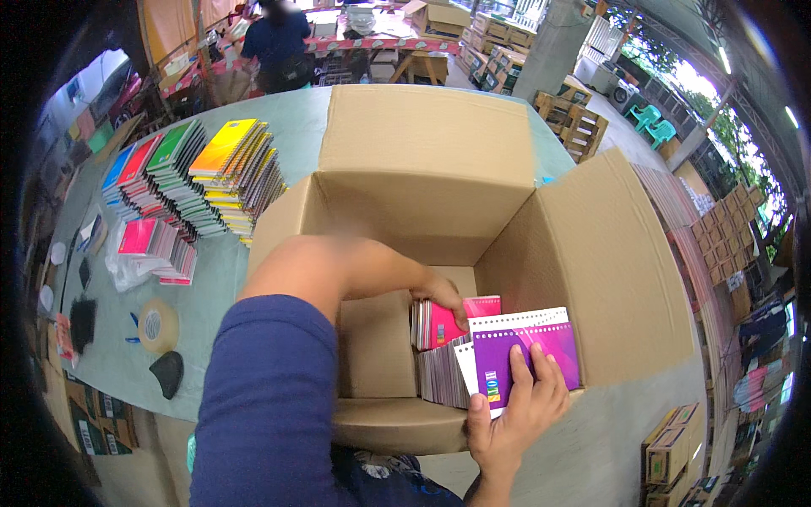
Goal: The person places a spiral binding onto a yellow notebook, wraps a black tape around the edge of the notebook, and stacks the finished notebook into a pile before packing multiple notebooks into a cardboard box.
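Note:
An open cardboard box (380, 198) stands before me on the table, with stacks of small notebooks in its near right part. My left hand (443, 296) reaches down into it, fingers curled over the edge of a pink notebook (443, 325) on a stack; part of this hand is hidden. My right hand (524, 397) holds a purple notebook (498, 351) at the box's near right corner, its fingers on the cover and its thumb by the lower left edge. White punched sheets (541, 316) show behind the purple cover. Below it, more notebooks (443, 376) show their page edges.
On the table's left stand stacks of yellow (228, 144), green (175, 144), red and blue spiral notebooks, plus a smaller pink stack (156, 245). Nearer lie a tape roll (159, 326) and a dark object (167, 374). A person (277, 46) is at a far table.

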The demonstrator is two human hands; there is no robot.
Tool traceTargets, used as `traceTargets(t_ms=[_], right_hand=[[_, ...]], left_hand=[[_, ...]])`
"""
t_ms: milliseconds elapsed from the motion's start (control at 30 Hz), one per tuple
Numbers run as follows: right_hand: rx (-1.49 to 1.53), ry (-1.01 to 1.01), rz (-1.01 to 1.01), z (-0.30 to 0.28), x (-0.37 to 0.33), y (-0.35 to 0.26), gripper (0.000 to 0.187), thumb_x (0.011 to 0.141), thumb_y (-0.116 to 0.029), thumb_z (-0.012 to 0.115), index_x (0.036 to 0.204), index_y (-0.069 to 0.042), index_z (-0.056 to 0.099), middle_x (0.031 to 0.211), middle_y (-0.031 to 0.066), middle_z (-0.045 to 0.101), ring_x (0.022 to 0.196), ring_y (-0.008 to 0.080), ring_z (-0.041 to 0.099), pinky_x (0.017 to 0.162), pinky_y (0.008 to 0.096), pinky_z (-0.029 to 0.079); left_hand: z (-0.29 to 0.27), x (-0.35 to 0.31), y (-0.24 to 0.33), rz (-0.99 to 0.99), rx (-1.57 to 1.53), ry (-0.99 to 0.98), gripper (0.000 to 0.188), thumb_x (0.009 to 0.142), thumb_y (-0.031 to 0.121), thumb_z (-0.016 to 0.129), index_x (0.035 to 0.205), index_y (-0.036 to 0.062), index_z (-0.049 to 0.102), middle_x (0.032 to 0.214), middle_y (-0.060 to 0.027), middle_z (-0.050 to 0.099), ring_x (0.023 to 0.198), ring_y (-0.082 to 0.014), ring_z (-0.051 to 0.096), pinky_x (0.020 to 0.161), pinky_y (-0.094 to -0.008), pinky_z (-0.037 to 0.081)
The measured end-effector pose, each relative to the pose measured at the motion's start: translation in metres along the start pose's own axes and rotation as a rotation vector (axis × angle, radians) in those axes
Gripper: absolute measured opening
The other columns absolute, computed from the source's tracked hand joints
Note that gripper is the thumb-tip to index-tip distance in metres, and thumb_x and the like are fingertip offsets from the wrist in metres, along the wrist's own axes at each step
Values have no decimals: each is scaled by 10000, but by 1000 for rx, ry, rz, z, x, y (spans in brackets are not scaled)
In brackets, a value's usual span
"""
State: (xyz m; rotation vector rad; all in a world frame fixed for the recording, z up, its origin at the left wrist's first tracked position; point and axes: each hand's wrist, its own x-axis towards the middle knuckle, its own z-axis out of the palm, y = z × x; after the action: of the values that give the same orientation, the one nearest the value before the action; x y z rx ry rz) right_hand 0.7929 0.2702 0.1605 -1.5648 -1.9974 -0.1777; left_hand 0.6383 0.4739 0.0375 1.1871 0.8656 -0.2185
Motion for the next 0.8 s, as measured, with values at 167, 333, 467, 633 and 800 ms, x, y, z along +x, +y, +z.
traceTargets(t_ms=[167, 333, 467, 633, 800], right_hand=[[-9, -62, -73, -1, 5, 0, 745, 762, -622, 451, 1230, -43, 484, 1259, 174, 435, 1158, 368, 363, 960, 496, 225], [-15, -108, -57, 0, 7, 5, 745, 814, -614, 381, 1258, -20, 456, 1313, 171, 412, 1203, 392, 344, 997, 515, 226], [-4, -38, -182, -8, 4, 8, 616, 858, -512, 449, 1215, -13, 498, 1286, 177, 449, 1180, 379, 390, 989, 480, 281], [288, 214, -220, 0, 4, 13, 627, 919, -490, 267, 1267, -2, 452, 1297, 180, 439, 1213, 350, 378, 1017, 442, 270], [812, 2, -303, -46, -28, -73, 548, 934, -426, 330, 1179, 21, 528, 1232, 273, 469, 1075, 371, 515, 902, 409, 409]], left_hand=[[-21, -110, 54, 157, 196, 326, 568, 694, 338, 751, 1106, -10, 574, 1079, -137, 612, 945, -220, 600, 849, -346, 474], [30, -299, 36, 812, -133, 690, 493, 731, 289, 716, 1116, 31, 548, 1027, -74, 623, 899, -145, 616, 826, -296, 485], [92, -404, -52, 1281, -520, 1103, 463, 814, 241, 630, 1171, -15, 483, 1114, -122, 585, 974, -203, 604, 878, -350, 484], [137, -465, -159, 1202, -895, 1620, 576, 761, 427, 661, 1199, 95, 491, 1173, -119, 566, 1056, -247, 557, 909, -479, 414], [95, -474, -242, 1133, -1217, 1656, 692, 680, 549, 695, 1209, 150, 497, 1181, -97, 567, 1086, -282, 509, 908, -561, 311]])
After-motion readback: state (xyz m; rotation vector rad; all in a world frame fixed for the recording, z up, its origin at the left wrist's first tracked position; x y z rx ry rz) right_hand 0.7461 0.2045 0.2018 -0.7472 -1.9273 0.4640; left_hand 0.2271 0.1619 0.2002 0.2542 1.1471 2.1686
